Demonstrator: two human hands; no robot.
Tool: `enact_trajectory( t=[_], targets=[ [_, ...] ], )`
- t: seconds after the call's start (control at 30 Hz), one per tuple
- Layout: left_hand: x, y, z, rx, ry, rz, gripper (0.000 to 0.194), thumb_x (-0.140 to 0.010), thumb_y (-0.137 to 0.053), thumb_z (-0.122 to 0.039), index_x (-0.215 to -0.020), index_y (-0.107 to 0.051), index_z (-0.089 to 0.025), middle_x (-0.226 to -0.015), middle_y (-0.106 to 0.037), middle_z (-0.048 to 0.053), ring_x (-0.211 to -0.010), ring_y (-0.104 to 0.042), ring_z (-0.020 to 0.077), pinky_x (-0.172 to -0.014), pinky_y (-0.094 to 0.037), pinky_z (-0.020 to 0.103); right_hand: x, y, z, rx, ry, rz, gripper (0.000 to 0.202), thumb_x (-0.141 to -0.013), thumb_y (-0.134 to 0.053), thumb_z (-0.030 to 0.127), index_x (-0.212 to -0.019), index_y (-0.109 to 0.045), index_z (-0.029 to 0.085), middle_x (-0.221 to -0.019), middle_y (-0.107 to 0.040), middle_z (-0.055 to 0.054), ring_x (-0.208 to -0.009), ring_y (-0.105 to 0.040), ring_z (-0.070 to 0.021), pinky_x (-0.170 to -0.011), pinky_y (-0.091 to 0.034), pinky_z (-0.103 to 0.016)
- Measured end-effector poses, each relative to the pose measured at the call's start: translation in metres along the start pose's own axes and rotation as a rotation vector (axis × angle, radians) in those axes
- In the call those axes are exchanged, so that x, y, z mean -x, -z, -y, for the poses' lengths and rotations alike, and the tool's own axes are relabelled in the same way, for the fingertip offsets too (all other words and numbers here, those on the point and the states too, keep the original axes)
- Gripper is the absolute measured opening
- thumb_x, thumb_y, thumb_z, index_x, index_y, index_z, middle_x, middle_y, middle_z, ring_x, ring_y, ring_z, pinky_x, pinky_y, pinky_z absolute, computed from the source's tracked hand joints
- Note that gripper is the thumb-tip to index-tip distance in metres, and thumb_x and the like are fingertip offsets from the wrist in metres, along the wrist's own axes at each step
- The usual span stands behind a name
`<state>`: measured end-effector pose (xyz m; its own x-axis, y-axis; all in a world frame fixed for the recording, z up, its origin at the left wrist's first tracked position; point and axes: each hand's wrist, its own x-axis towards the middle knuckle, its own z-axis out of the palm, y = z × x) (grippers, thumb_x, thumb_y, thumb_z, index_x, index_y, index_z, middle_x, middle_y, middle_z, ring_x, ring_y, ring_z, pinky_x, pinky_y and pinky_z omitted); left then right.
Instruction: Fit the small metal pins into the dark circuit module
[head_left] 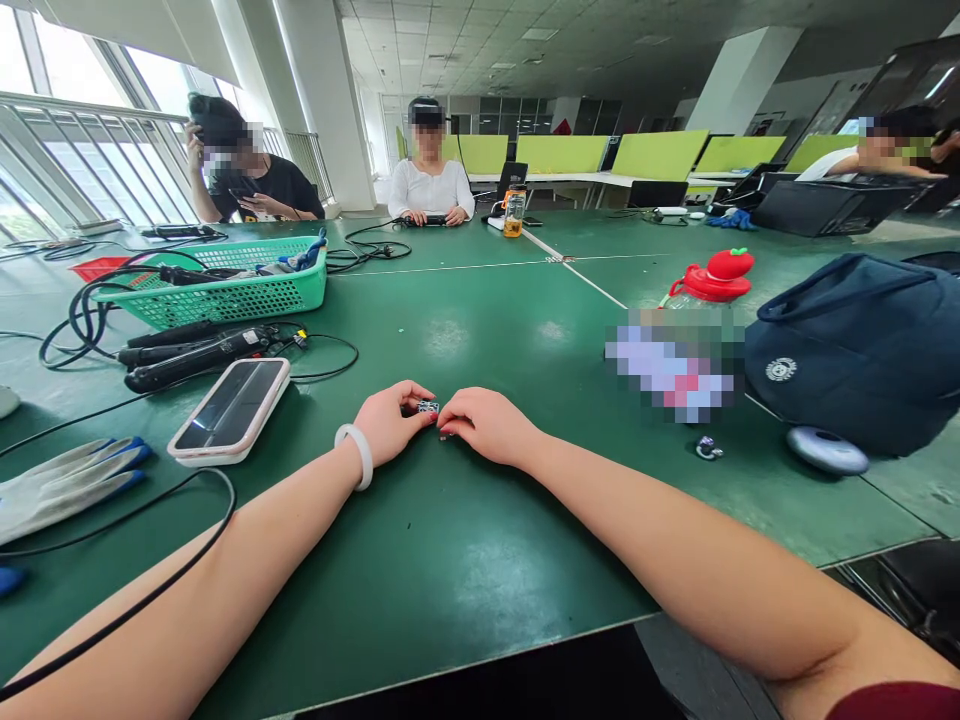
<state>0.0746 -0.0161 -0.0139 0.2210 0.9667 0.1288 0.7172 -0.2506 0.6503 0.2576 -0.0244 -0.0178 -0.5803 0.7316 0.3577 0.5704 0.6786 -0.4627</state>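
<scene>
My left hand, with a white bangle at its wrist, pinches a small dark piece with a white-and-blue pattern between thumb and fingers. It looks like a tiny circuit module, but its exact kind is too small to make out. At the right end of that piece, my right hand has its thumb and fingers pressed together. Whatever those fingertips hold is mostly hidden; a small glint shows under them. Both hands rest low over the green table, fingertips almost meeting.
Left lie a phone, black handheld tools, a glove, cables and a green basket. Right stand a blue bag, a red-lidded bottle, an oval case and a small shiny item. Other people sit beyond.
</scene>
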Motion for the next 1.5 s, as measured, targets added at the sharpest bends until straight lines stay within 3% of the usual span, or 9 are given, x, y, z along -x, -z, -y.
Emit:
enact_trajectory(
  t=[0.5, 0.73, 1.03, 1.2, 1.5],
  targets=[
    [-0.001, 0.000, 0.001, -0.002, -0.002, 0.022, 0.028, -0.070, -0.062, -0.037, -0.093, -0.062, -0.022, -0.081, -0.066, 0.001, -0.076, -0.060, 0.0174, -0.073, -0.046, 0.031, 0.001, -0.002, -0.003, -0.006, -0.016, -0.022, 0.019, -0.081, -0.054, 0.009, -0.089, -0.068, 0.019, -0.086, -0.066, -0.003, -0.083, -0.056, -0.0142, -0.080, -0.042, -0.028],
    [0.000, -0.001, 0.000, 0.049, -0.022, 0.035, 0.029, -0.068, -0.065, -0.037, -0.092, -0.062, -0.021, -0.080, -0.066, 0.001, -0.074, -0.060, 0.0167, -0.074, -0.046, 0.032, 0.000, 0.001, 0.000, -0.018, -0.048, -0.106, 0.018, -0.085, -0.053, 0.014, -0.088, -0.070, 0.019, -0.085, -0.068, -0.003, -0.082, -0.058, -0.0135, -0.079, -0.043, -0.027],
    [0.001, 0.000, -0.005, 0.267, -0.037, 0.041, 0.033, -0.062, -0.071, -0.039, -0.084, -0.059, -0.017, -0.079, -0.067, 0.004, -0.073, -0.060, 0.0176, -0.071, -0.045, 0.032, 0.000, 0.002, 0.002, -0.073, -0.033, -0.229, 0.014, -0.080, -0.058, 0.013, -0.083, -0.070, 0.020, -0.083, -0.070, -0.002, -0.079, -0.060, -0.0134, -0.076, -0.045, -0.027],
    [0.003, -0.002, -0.009, 0.528, -0.001, 0.048, 0.033, -0.061, -0.074, -0.035, -0.080, -0.055, -0.016, -0.078, -0.067, 0.004, -0.072, -0.059, 0.0153, -0.070, -0.044, 0.030, 0.002, 0.004, 0.005, -0.104, 0.007, -0.341, 0.011, -0.079, -0.060, 0.016, -0.080, -0.071, 0.021, -0.079, -0.069, -0.001, -0.077, -0.060, -0.0134, -0.074, -0.046, -0.026],
    [0.008, -0.001, -0.017, 0.915, 0.023, 0.172, 0.031, -0.061, -0.077, -0.032, -0.074, -0.054, -0.014, -0.068, -0.064, -0.002, -0.063, -0.054, 0.0077, -0.064, -0.041, 0.021, 0.005, 0.007, 0.010, -0.137, 0.101, -0.452, 0.009, -0.080, -0.061, 0.022, -0.080, -0.070, 0.020, -0.075, -0.065, -0.001, -0.072, -0.057, -0.0113, -0.068, -0.046, -0.023]
  ],
)
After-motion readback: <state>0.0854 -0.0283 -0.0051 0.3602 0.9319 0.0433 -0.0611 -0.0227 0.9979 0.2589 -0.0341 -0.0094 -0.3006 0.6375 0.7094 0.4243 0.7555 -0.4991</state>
